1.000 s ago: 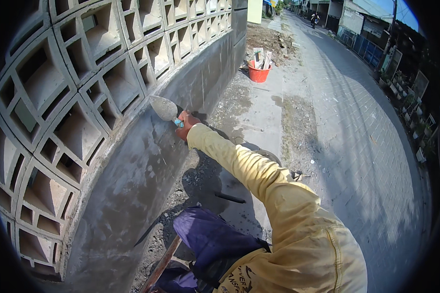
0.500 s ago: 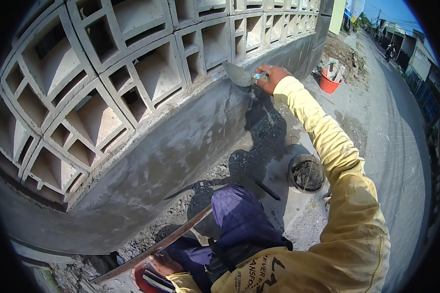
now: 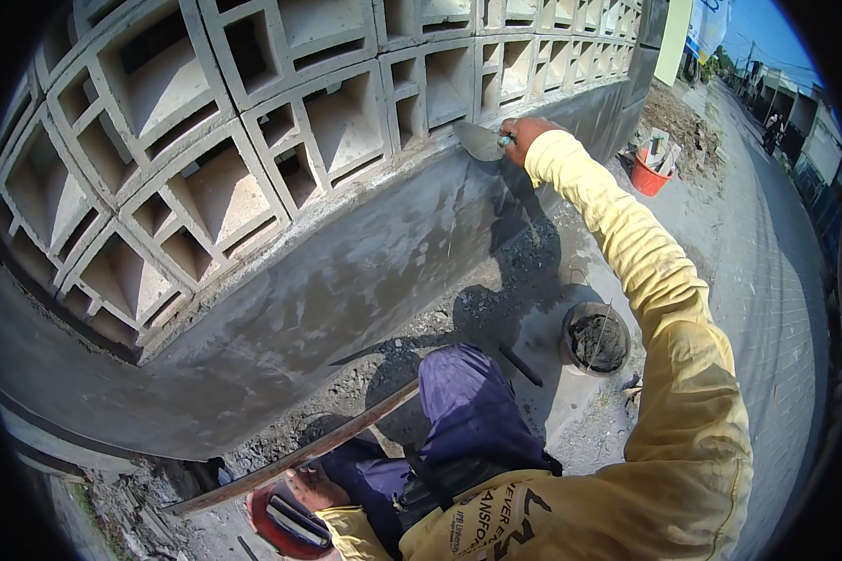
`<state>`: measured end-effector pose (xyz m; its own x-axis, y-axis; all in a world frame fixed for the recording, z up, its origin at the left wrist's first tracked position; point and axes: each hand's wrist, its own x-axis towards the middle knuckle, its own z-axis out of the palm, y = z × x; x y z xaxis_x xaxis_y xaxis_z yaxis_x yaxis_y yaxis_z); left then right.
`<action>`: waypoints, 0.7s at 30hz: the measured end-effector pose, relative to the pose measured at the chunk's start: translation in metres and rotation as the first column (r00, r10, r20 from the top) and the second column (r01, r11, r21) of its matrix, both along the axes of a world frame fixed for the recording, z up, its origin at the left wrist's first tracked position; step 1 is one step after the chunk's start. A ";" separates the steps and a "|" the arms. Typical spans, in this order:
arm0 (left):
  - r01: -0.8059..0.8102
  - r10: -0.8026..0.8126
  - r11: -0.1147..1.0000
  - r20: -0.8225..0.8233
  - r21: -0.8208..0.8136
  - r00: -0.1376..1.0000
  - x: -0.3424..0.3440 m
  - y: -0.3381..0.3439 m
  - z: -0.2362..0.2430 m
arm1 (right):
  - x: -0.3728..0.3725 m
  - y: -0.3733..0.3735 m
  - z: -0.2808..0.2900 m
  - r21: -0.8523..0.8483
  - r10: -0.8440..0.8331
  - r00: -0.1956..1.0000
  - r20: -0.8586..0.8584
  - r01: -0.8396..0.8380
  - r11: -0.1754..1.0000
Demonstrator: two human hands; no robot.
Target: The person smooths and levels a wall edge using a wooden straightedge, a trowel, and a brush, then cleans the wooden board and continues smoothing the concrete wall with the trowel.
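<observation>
In my right hand (image 3: pixel 529 140) is a pointing trowel (image 3: pixel 480 142), gripped by its handle. The grey, leaf-shaped blade lies at the upper edge of the plastered wall (image 3: pixel 346 271), just under the patterned vent blocks (image 3: pixel 346 126). Low in the view, my left hand (image 3: pixel 316 488) is closed at a long wooden batten (image 3: pixel 290 458), which slants past my knee; part of its grip is hidden. Beside that hand sits a red container (image 3: pixel 267 519) with dark flat tools in it.
A bucket of wet mortar (image 3: pixel 597 341) stands right of my knee. A dark bar (image 3: pixel 520 366) lies on the ground near it. Farther off, an orange-red bucket (image 3: pixel 649 176) holds tools beside a dirt pile. A paved road (image 3: pixel 758 299) runs along the right.
The trowel blade and my right hand have shifted slightly along the wall's upper edge. The whole view has swung a little, so the wall and buckets appear farther right.
</observation>
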<state>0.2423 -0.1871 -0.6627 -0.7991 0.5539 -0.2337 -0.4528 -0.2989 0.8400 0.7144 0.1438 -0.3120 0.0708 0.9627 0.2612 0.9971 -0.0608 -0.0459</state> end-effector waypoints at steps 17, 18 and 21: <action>-0.002 0.003 0.999 -0.010 0.047 1.000 0.011 0.005 0.016 | 0.017 0.012 -0.002 0.000 0.258 0.909 -0.327 -0.273 0.962; -0.002 0.003 0.999 -0.013 0.045 1.000 0.014 0.006 0.021 | 0.021 0.014 -0.002 -0.027 0.227 0.844 -0.485 -0.273 0.962; -0.002 0.001 0.998 0.019 0.058 1.000 0.020 0.009 0.030 | 0.028 0.016 -0.001 -0.063 0.145 0.691 -0.708 -0.267 0.962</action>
